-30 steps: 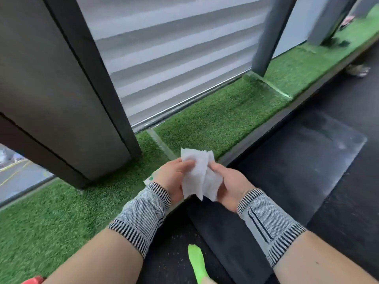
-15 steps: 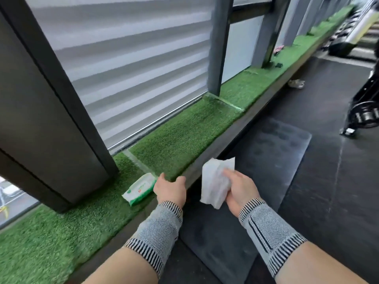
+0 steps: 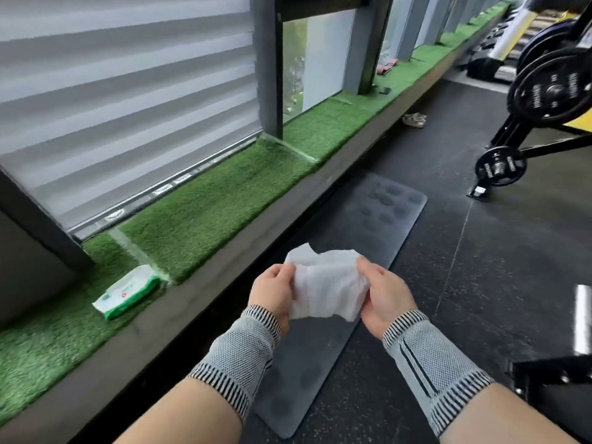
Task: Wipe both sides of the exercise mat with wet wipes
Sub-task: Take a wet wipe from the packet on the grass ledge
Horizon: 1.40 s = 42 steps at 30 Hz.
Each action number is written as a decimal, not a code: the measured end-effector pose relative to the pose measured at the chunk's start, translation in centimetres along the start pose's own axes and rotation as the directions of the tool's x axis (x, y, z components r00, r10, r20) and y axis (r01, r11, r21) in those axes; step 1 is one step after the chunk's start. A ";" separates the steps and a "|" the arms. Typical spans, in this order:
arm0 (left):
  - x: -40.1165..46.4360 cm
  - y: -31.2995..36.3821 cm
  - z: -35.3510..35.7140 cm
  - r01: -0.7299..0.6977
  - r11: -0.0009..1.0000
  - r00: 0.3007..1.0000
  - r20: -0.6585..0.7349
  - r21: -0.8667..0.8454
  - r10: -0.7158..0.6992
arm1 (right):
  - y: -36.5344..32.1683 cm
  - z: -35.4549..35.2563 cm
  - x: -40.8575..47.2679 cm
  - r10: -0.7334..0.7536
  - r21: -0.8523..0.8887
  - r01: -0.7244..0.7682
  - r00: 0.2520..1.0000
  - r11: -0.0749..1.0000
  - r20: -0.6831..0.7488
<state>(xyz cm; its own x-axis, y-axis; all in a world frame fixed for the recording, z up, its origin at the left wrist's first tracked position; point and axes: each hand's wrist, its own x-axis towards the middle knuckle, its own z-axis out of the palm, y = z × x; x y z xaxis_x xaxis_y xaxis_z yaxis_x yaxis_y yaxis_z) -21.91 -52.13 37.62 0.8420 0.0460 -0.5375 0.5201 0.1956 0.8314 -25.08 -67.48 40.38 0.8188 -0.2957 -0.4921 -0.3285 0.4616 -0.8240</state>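
A white wet wipe (image 3: 326, 283) is stretched between both hands above the near half of the mat. My left hand (image 3: 272, 291) pinches its left edge and my right hand (image 3: 382, 298) grips its right edge. The dark grey exercise mat (image 3: 381, 229) lies flat on the black floor along the ledge, with darker damp-looking spots at its far end. A green and white pack of wet wipes (image 3: 126, 291) lies on the artificial grass of the ledge, to the left of my hands.
A raised ledge covered in green turf (image 3: 217, 200) runs along the window with its blinds. A weight machine with black plates (image 3: 551, 91) stands at the right. A pair of shoes (image 3: 415, 119) lies on the floor beyond the mat.
My left hand has come back from the ledge and taken the wipe's left edge. The wipe is now spread between both hands. The view has lifted and turned right along the mat.
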 end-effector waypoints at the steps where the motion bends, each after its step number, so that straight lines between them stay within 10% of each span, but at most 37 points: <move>1: 0.0 -0.2 0.4 -0.005 1.000 0.999 -0.047 -0.010 0.005 | -0.3 -1.1 0.5 -0.004 0.013 0.005 0.999 1.000 -0.054; 11: 0.2 -0.8 2.2 -0.071 0.983 0.997 -0.023 0.170 0.076 | 0.3 -6.2 2.4 -0.076 -0.142 0.049 0.978 0.989 -0.196; 15: 1.2 -1.7 2.3 -0.158 0.903 0.987 0.073 0.400 0.141 | -0.1 -6.0 3.1 -0.408 -0.805 0.107 0.896 0.583 -0.177; 17: 1.1 -2.0 2.2 -0.099 0.947 0.995 0.058 0.306 0.085 | -0.5 -5.7 2.9 -0.470 -0.862 0.092 0.864 0.499 -0.180; 24: 1.4 -0.5 0.5 0.149 0.987 0.975 0.178 -0.058 -0.137 | -1.7 -4.8 1.5 -0.166 -0.328 0.083 0.958 0.941 -0.234; 28: 1.1 0.6 0.5 0.027 1.000 0.969 0.246 0.009 -0.028 | -2.5 -4.6 0.9 -0.003 0.001 0.003 0.998 1.000 -0.066; 31: 1.9 0.9 0.5 -0.026 1.000 0.987 0.161 0.012 0.024 | -2.2 -3.9 1.4 -0.056 -0.169 0.044 0.996 0.985 -0.069; 34: 2.0 0.5 0.9 0.068 0.996 0.985 0.157 0.060 -0.077 | -0.3 -3.7 3.3 -0.243 -0.660 0.009 0.934 0.751 -0.263; 39: 2.1 0.3 0.3 0.190 0.977 0.967 0.153 0.100 -0.204 | 0.0 -3.1 3.0 -0.469 -0.941 0.068 0.877 0.332 -0.102; 42: 2.5 0.3 -0.2 0.128 0.977 0.969 0.187 0.170 -0.160 | -0.7 -3.0 2.6 -0.467 -0.896 0.141 0.881 0.421 -0.081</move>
<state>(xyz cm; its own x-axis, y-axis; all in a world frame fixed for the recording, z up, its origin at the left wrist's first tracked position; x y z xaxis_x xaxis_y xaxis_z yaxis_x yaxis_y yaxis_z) -19.72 -51.80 36.48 0.7598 -0.1701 -0.6275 0.6405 0.0305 0.7673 -24.17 -71.04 38.83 0.8365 -0.5432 -0.0715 -0.4446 -0.5967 -0.6680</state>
